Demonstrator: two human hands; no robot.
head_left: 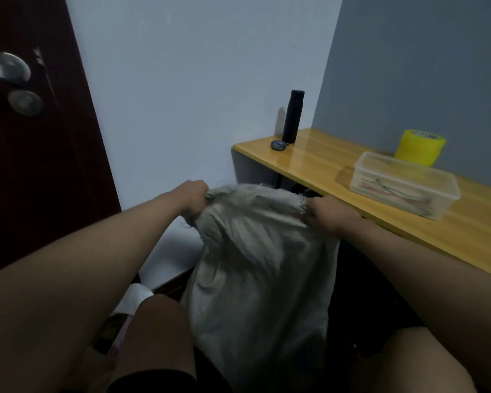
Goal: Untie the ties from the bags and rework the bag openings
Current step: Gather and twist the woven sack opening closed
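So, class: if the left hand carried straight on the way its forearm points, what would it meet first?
Probably the pale wall. The left hand, gripping the sack's rim, points up and away towards it, with nothing visible between, though depth is unclear.

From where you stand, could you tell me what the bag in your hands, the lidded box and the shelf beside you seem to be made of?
The bag looks like coarse woven sacking, matt grey-white, with frayed threads along its top edge; whether fibre or plastic weave I cannot tell. The lidded box seems clear plastic: its contents show through the walls. The shelf looks like varnished wood, yellow with plank lines and a glossy reflection.
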